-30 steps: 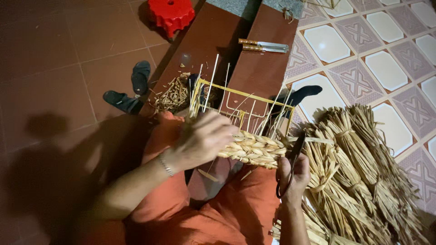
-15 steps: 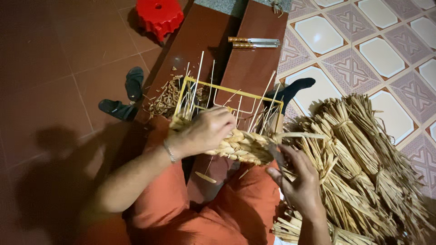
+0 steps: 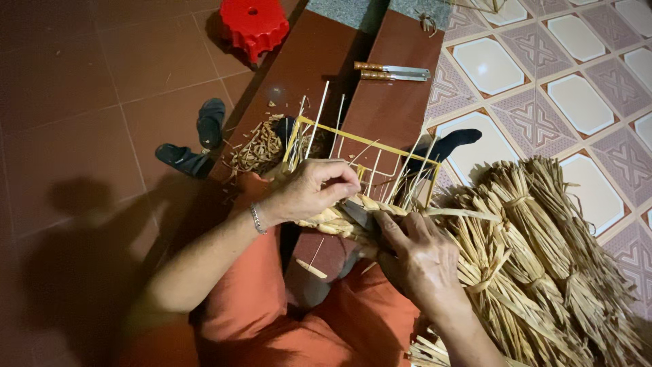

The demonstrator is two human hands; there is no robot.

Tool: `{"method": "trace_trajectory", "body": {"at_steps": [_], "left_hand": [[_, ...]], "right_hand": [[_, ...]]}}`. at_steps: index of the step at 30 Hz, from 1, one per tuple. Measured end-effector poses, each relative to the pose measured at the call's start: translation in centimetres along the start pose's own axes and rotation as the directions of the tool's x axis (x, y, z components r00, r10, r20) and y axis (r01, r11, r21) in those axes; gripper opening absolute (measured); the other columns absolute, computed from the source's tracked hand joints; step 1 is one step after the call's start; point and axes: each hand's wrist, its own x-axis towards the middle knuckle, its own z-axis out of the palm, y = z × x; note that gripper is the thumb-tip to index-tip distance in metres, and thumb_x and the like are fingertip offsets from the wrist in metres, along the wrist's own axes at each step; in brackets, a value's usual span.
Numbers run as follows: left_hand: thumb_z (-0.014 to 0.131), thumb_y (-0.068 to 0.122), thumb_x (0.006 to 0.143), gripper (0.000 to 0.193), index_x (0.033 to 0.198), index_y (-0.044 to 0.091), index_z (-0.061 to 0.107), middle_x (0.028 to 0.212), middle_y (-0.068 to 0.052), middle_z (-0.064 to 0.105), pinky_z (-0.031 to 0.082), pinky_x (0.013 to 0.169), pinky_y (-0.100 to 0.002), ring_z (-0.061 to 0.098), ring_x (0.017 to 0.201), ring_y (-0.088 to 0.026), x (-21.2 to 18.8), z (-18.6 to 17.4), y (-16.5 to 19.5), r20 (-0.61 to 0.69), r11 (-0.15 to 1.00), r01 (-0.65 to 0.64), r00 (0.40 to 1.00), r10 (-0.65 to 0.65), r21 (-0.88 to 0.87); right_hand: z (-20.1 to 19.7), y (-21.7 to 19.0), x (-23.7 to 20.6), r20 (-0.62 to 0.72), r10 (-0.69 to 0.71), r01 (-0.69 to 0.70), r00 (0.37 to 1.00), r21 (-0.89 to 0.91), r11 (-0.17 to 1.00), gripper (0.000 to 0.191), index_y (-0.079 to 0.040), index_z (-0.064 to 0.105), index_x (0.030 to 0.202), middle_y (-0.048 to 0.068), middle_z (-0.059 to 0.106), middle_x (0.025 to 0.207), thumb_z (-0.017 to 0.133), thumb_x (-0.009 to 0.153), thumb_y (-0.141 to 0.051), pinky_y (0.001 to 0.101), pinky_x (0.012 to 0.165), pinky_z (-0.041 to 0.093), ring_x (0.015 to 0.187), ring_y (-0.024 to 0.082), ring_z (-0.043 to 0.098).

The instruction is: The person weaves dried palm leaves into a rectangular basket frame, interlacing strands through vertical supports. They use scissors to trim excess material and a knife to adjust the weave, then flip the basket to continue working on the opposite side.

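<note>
Clearly, the person sits on the floor with the yellow wire frame (image 3: 367,153) resting over the lap, so both hands can reach the woven straw band (image 3: 339,219) at its near edge. The left hand (image 3: 314,192) is curled over the top of the band, its fingers bent together and pinching some thin upright strands, probably to keep them steady. The right hand (image 3: 414,255) is closed around the band from below, and a dark blade-like tool (image 3: 360,214) seems to lie under its thumb, but it cannot be seen fully. A big pile of straw bundles (image 3: 536,265) lies just beside the right hand, within easy reach. Farther away, two knives (image 3: 392,71) rest on a brown plank (image 3: 394,102), and a red plastic stool (image 3: 252,24) stands on the floor beyond.
</note>
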Motion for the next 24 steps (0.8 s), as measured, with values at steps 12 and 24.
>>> {"method": "trace_trajectory", "body": {"at_steps": [12, 24], "left_hand": [[0.066, 0.003, 0.098, 0.003, 0.098, 0.001, 0.067, 0.091, -0.004, 0.071, 0.057, 0.073, -0.027, 0.067, 0.083, -0.01, -0.2, 0.4, -1.0, -0.049, 0.998, 0.039, 0.998, -0.042, -0.055], [0.067, 0.006, 0.1, 0.004, 0.1, 0.002, 0.067, 0.093, -0.003, 0.072, 0.059, 0.076, -0.026, 0.069, 0.087, -0.01, -0.4, 0.8, -1.9, -0.071, 0.999, -0.027, 0.997, 0.025, -0.029]], "right_hand": [[2.0, 1.9, -0.2, 0.014, -0.189, 0.189, 0.982, -0.034, 0.981, 0.068, -0.01, 0.062, 0.137, 0.01, 0.062, 0.088, 0.081, 0.077, -0.037, 0.0405, 0.056, 0.053, 0.074, 0.025, 0.064], [2.7, 2.0, 0.1, -0.026, -0.245, 0.235, 0.969, -0.199, 0.951, 0.081, -0.013, 0.056, 0.139, 0.013, 0.062, 0.092, 0.07, 0.076, -0.062, 0.045, 0.065, 0.052, 0.072, 0.028, 0.064]]}}
